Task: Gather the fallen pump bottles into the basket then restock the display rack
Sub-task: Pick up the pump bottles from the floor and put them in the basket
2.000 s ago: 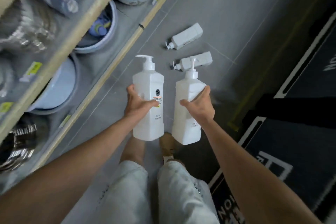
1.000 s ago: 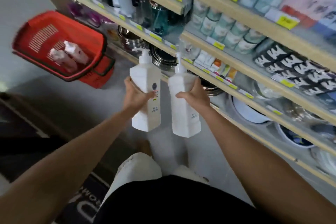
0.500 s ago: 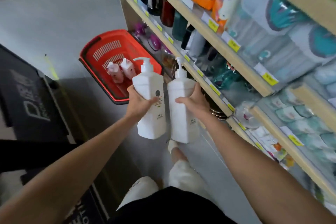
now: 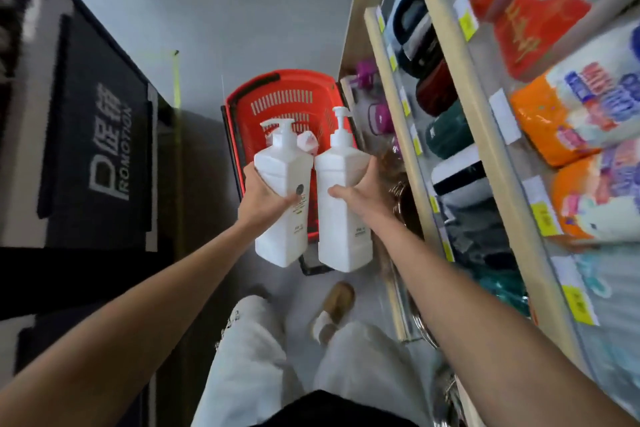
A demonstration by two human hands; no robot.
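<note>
red basket (image 4: 277, 94) on floor, small pink bottle (image 4: 308, 141) inside, pump bottles held above

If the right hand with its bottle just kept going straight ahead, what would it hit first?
Probably the red basket on the floor: the right hand and its white pump bottle point forward and down over it. Depth is unclear, and the shelf edge runs close on the right.

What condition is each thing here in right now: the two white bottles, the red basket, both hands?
Left hand: closed round a bottle.
Right hand: closed round the other bottle.
Left white plastic pump bottle: held upright above the basket.
Right white plastic pump bottle: held upright, beside the first.
Red plastic shopping basket: on the floor, open, with a pinkish item inside.
</note>
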